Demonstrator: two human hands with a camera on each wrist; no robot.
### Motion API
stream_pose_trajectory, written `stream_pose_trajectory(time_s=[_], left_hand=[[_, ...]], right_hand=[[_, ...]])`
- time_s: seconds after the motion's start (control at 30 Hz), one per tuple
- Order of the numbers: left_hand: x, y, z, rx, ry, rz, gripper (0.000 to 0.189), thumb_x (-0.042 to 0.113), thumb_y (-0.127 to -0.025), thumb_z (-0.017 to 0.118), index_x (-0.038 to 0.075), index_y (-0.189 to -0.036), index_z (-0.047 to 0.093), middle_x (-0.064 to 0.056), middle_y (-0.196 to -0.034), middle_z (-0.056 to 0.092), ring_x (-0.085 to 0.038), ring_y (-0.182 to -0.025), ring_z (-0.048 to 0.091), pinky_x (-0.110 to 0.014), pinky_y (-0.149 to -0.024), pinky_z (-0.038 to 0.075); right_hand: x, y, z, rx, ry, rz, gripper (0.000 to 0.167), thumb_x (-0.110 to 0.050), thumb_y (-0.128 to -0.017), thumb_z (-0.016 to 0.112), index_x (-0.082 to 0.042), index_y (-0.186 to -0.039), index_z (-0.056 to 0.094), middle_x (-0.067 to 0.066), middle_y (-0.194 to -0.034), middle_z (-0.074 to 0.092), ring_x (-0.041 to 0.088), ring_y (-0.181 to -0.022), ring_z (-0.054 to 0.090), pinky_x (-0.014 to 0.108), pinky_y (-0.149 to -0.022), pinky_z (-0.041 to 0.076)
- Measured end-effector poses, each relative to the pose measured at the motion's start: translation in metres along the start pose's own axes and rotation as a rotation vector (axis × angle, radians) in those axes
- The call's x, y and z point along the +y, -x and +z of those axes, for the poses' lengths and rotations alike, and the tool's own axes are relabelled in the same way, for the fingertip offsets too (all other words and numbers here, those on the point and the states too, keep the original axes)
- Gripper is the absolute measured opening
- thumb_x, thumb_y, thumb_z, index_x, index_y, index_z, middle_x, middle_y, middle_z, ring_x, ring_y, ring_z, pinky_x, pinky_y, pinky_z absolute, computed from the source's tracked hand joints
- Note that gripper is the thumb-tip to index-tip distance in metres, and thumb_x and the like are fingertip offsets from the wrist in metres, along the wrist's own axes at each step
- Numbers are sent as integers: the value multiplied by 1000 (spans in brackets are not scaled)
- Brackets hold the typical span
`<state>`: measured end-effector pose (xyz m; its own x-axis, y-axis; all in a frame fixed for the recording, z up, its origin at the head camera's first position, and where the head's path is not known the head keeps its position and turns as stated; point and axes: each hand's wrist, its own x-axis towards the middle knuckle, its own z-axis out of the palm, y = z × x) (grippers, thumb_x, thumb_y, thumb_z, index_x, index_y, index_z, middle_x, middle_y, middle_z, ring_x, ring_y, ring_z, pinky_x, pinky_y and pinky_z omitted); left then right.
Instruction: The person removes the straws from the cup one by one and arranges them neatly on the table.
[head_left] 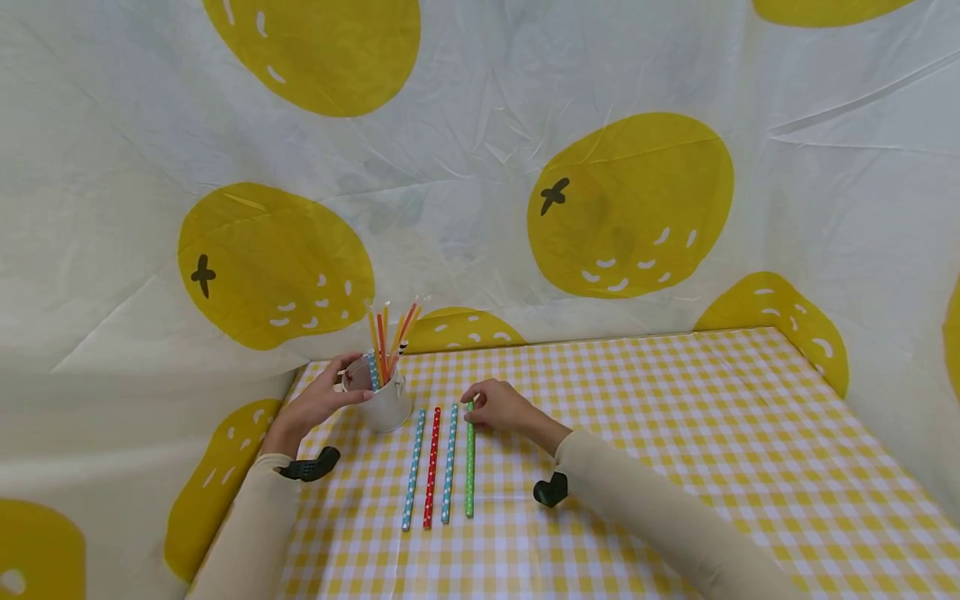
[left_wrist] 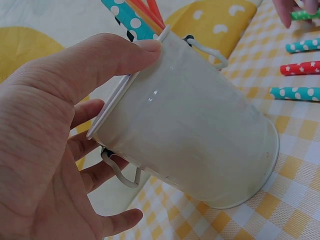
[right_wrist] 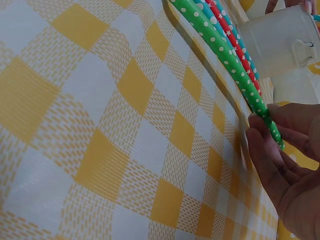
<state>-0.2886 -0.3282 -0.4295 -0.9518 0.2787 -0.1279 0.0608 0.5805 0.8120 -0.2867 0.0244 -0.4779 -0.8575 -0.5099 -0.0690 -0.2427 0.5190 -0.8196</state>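
Note:
My left hand (head_left: 318, 406) holds the rim of a small white metal bucket (head_left: 390, 411), thumb on the near side and fingers round the far side. Several straws (head_left: 384, 337), orange, red and blue dotted, stand in the bucket. In the right wrist view my right hand (right_wrist: 295, 160) pinches the far end of a green straw with white dots (right_wrist: 220, 50) between thumb and fingertips. To the left of that straw, side by side on the cloth, lie a blue dotted straw (head_left: 450, 467), a red straw with white stars (head_left: 431, 471) and another blue dotted straw (head_left: 413, 472).
A yellow and white checked cloth (head_left: 675, 417) covers the table. Behind it hangs a pale curtain (head_left: 450, 225) with large yellow fruit shapes, close to the bucket. Small handles (left_wrist: 120, 170) stick out from the bucket's sides.

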Motion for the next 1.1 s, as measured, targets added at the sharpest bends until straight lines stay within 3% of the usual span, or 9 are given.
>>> stream_pose_trajectory(time_s=[0.33,0.57,0.97,1.1], left_hand=[[2,2,1,4,-7,-1,84,38,-96,72,18,-161,22,-16,-166,16,-47,-148,19,-66,-108,31],[9,6,1,1,5,2,84,33,-97,71,17,-162,21,-18,-166,15,-48,-147,19,-68,-106,31],[1,1,1,2,5,-5,84,40,-95,72,21,-160,23,-14,-166,17,-46,-148,19,-66,-108,31],[1,1,0,0,7,-3,85,38,-95,72,19,-161,22,-15,-166,15,-46,-148,18,-66,-108,31]], right_hand=[[-4,4,6,-15,-28,14,27,-4,-91,74,5,-116,70,15,-77,71,30,-65,71,28,-58,55],[-6,3,7,-17,-25,23,17,-3,-89,77,3,-105,73,8,-77,68,27,-66,71,30,-59,57],[-6,3,3,-26,11,8,14,-4,-92,74,0,-105,74,5,-80,70,26,-67,71,29,-59,54],[-4,2,1,1,40,-13,14,-4,-91,73,0,-105,75,3,-78,69,20,-63,66,26,-57,50]])
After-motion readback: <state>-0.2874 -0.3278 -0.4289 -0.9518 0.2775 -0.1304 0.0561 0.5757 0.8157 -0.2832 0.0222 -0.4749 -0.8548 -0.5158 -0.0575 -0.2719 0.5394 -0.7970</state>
